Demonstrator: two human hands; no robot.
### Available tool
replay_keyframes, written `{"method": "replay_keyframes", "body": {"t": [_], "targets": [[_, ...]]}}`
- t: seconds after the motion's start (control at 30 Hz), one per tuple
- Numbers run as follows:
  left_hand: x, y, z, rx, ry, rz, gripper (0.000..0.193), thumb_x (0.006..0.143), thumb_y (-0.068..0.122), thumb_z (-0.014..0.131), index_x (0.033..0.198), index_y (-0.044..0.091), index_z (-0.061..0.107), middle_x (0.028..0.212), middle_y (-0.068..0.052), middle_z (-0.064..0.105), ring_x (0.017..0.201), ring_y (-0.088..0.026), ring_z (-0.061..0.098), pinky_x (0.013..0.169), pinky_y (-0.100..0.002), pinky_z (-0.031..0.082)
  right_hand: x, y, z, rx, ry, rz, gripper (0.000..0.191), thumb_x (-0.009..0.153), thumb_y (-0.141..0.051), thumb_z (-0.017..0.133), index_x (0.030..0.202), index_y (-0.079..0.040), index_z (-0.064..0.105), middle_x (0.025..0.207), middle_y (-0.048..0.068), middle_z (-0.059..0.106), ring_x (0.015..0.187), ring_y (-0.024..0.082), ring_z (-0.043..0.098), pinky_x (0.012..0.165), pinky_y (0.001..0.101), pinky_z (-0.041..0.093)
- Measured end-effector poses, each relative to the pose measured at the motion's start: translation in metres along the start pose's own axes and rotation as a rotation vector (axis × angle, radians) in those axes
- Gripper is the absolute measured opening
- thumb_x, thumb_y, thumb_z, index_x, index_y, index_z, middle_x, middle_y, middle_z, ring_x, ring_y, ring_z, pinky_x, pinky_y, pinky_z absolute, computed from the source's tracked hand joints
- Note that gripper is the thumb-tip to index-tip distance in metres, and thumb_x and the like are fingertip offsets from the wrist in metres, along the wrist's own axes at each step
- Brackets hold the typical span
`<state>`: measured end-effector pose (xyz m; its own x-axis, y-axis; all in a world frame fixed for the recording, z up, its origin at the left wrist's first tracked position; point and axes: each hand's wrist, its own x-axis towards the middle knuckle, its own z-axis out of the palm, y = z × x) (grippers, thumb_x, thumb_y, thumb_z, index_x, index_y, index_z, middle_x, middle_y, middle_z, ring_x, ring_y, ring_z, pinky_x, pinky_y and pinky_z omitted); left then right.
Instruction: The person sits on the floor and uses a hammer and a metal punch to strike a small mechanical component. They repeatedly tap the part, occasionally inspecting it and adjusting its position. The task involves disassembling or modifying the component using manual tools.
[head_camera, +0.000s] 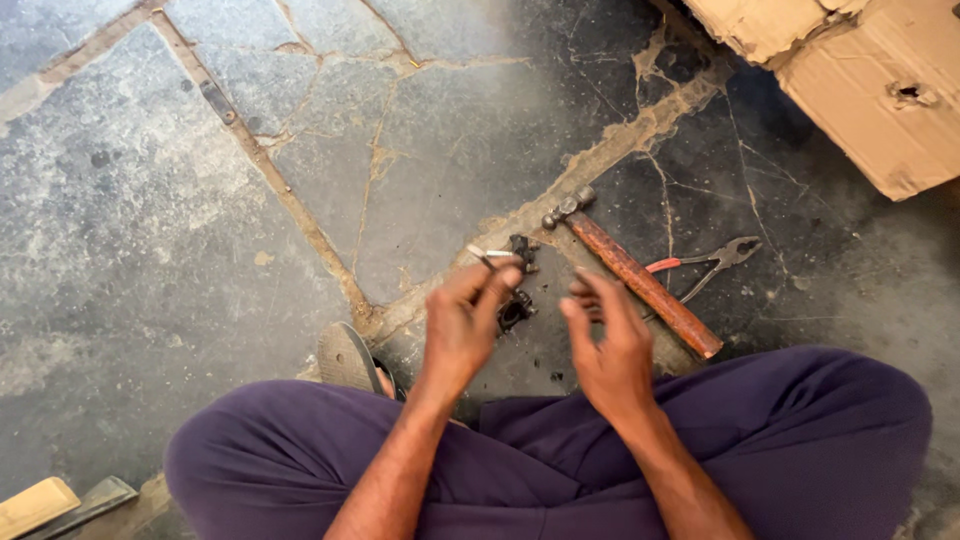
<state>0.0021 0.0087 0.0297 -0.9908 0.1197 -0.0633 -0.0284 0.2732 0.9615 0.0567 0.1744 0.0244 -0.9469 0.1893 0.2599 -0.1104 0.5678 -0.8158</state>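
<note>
I sit cross-legged on a cracked stone floor (200, 220). My left hand (462, 325) pinches a small thin metal piece (487, 256) between thumb and fingertips, raised above the floor. My right hand (603, 340) hovers beside it with fingers spread and nothing in it. Just beyond the hands lie two small dark metal parts (516, 310), one near the left fingertips and another part (521, 248) further out. A hammer (640, 282) with a rusty reddish handle lies diagonally to the right of my right hand.
Pliers (718, 262) with red grips lie past the hammer. A torn cardboard box (860, 70) fills the upper right corner. A sandal (348, 358) sits by my left knee. A wooden-handled tool (60, 505) lies at the lower left.
</note>
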Motion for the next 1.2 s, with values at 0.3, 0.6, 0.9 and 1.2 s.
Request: {"method": "replay_keyframes", "body": {"t": [0.3, 0.6, 0.9, 1.2], "targets": [[0.007, -0.01, 0.006, 0.045, 0.087, -0.025, 0.024, 0.098, 0.025, 0.071, 0.109, 0.006, 0.08, 0.084, -0.01, 0.075, 0.073, -0.013, 0.067, 0.064, -0.031, 0.052, 0.004, 0.042, 0.039, 0.008, -0.304, 0.243, 0.029, 0.087, -0.012, 0.078, 0.113, 0.0, 0.073, 0.097, 0.015, 0.075, 0.082, 0.025, 0.077, 0.072, 0.0349, 0.06], [0.002, -0.006, 0.008, 0.089, 0.031, -0.068, 0.022, 0.098, 0.024, 0.067, 0.108, 0.007, 0.077, 0.071, -0.012, 0.073, 0.063, -0.012, 0.07, 0.059, -0.033, 0.053, -0.001, 0.058, 0.042, 0.153, -0.311, 0.445, 0.029, 0.083, -0.008, 0.079, 0.11, 0.001, 0.074, 0.096, 0.015, 0.081, 0.088, 0.02, 0.08, 0.077, 0.0311, 0.064], [-0.003, 0.0, 0.009, 0.165, 0.012, -0.021, 0.021, 0.098, 0.021, 0.068, 0.108, 0.004, 0.075, 0.076, -0.017, 0.072, 0.064, -0.024, 0.071, 0.06, -0.037, 0.053, -0.001, 0.055, 0.041, 0.156, -0.332, 0.436, 0.027, 0.085, -0.006, 0.077, 0.111, 0.0, 0.074, 0.097, 0.015, 0.081, 0.091, 0.021, 0.08, 0.08, 0.0321, 0.064], [-0.007, 0.001, 0.014, 0.255, 0.038, 0.191, 0.017, 0.097, 0.019, 0.07, 0.101, 0.002, 0.072, 0.085, -0.019, 0.073, 0.074, -0.032, 0.074, 0.063, -0.041, 0.056, 0.0, 0.051, 0.038, 0.116, -0.343, 0.407, 0.029, 0.085, -0.007, 0.077, 0.114, -0.002, 0.073, 0.1, 0.016, 0.08, 0.093, 0.023, 0.08, 0.081, 0.0336, 0.064]]}}
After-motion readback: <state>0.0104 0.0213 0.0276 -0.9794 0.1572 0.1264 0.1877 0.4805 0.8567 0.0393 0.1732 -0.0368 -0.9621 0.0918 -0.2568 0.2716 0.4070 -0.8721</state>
